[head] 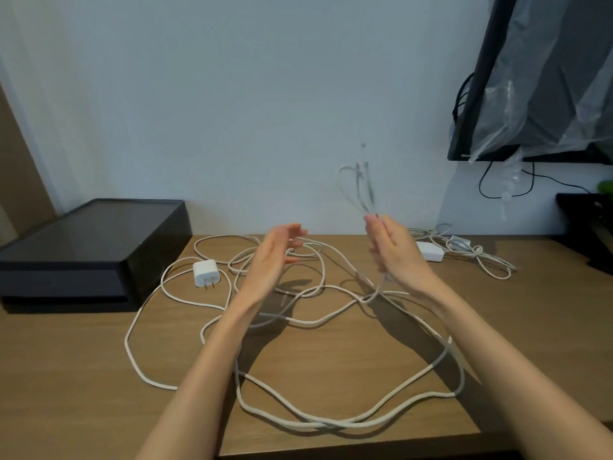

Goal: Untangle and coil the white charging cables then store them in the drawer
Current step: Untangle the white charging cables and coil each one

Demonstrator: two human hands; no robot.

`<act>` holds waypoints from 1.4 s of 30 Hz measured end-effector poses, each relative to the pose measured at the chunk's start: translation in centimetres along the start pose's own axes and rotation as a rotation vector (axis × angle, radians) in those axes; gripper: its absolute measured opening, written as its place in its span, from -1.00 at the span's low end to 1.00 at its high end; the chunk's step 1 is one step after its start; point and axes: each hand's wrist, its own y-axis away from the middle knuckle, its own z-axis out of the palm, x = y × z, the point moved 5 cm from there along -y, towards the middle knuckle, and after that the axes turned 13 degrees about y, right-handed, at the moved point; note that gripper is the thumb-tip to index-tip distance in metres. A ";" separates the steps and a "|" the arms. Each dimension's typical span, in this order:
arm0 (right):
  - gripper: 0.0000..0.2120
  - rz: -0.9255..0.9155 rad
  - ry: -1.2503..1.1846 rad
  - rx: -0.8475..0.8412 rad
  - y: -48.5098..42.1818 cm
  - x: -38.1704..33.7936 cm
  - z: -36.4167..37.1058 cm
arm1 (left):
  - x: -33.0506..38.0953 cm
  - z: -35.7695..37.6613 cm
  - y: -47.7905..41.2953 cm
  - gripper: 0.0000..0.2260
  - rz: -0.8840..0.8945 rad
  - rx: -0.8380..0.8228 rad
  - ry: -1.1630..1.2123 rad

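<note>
- The right hand (pixel 394 250) is raised off the table (pixel 66 376), its fingers closed on a few strands of the white cable (pixel 318 424). A blurred loop (pixel 360 190) stands up above that hand, and the rest trails down below it.
- The left hand (pixel 277 257) hovers beside it with loose fingers, holding nothing.
- To do this step well, I'd say the free hand should trace one strand down from the pinch and lift crossings clear instead of tugging, which would tighten the knots.
- The cable is thin, pale and limp, sprawled in overlapping loops beneath both hands.
- A white plug (pixel 206 272) lies left of the left hand, with the black drawer unit (pixel 93 247) further left.
- A second tangled bundle (pixel 477 254) sits beyond the right hand.
</note>
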 end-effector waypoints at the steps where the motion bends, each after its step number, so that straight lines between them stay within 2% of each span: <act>1: -0.68 0.061 -0.129 0.002 -0.1 0.2 -0.4 | -0.5 0.6 0.2 -0.71 0.007 -0.075 -0.084; 3: -0.66 0.119 -0.322 0.002 -0.4 0.1 -0.9 | -1.8 2.3 0.9 -0.67 -0.012 -0.285 -0.238; 6: -0.65 0.146 -0.464 0.005 -0.5 -0.2 -1.0 | -4.2 4.3 2.1 -0.54 -0.093 -0.566 -0.417; 8: -0.64 0.169 -0.535 0.010 -0.4 -0.4 -0.9 | -5.3 5.0 2.8 -0.63 -0.058 -0.681 -0.555; 10: -0.64 0.186 -0.603 0.006 -0.3 -0.6 -0.8 | -5.9 5.3 3.3 -0.81 -0.048 -0.710 -0.643; 11: -0.64 0.197 -0.627 -0.004 -0.2 -0.6 -0.9 | -5.9 5.3 3.2 -0.88 -0.034 -0.694 -0.666; 13: -0.64 0.223 -0.640 -0.047 -0.1 -0.7 -1.0 | -5.0 4.5 2.7 -0.88 0.060 -0.602 -0.735; 15: -0.65 0.238 -0.597 -0.130 0.1 -0.6 -1.3 | -3.9 2.7 1.7 -0.74 0.151 -0.469 -0.819; 17: -0.66 0.246 -0.501 -0.238 0.6 -0.2 -1.5 | -3.1 0.5 0.9 -0.63 0.157 -0.351 -0.905; 19: -0.67 0.226 -0.321 -0.338 1.3 0.5 -1.7 | -2.8 -1.3 0.6 -0.66 0.113 -0.274 -0.967; 21: -0.68 0.147 0.001 -0.387 1.8 1.1 -1.7 | -2.6 -2.0 0.5 -0.71 0.082 -0.222 -0.974; 23: -0.68 0.043 0.326 -0.387 2.1 1.4 -1.1 | -2.6 -1.8 0.6 -0.75 0.080 -0.212 -0.972; 25: -0.68 -0.044 0.501 -0.371 2.4 1.4 -0.1 | -2.7 -1.4 0.7 -0.78 0.099 -0.219 -0.943; 28: -0.71 -0.115 0.500 -0.425 3.0 1.5 1.6 | -2.2 -1.0 0.8 -0.81 0.167 -0.198 -0.902; 31: -0.66 -0.158 0.568 -0.488 3.6 2.4 3.3 | -1.6 -0.8 0.8 -0.82 0.232 -0.131 -0.811; 36: -0.75 -0.155 0.679 -0.400 4.2 2.9 3.6 | -1.4 -0.5 0.8 -0.80 0.233 -0.184 -0.701; 42: -0.83 -0.330 0.954 -0.281 4.2 1.6 3.2 | -0.6 0.0 0.6 -0.79 0.165 -0.198 -0.611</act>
